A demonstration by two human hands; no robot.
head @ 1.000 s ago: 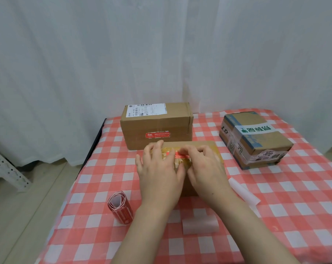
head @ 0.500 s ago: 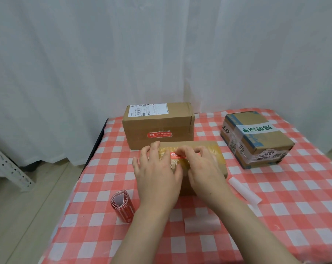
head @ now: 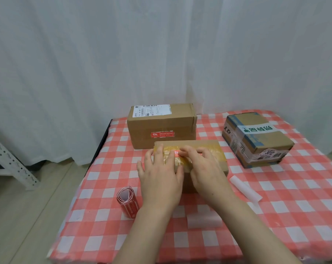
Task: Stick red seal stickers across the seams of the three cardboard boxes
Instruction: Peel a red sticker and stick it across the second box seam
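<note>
Here my left hand point(head: 159, 176) lies flat, fingers spread, on the near box point(head: 214, 149) at the worktop's point(head: 294, 206) middle, while my right hand point(head: 205, 168) presses a red seal sticker point(head: 176, 153) onto its yellowish taped top. The far box point(head: 161, 126) wears a white shipping label and a red sticker, print unreadable. The right box point(head: 256, 138) shows "3012". A sticker roll point(head: 127, 201) lies near left.

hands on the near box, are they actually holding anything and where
Nothing is lifted or gripped. The left hand lies flat on the near box, and the right hand's fingertips press the red seal sticker down onto its taped top.
</note>
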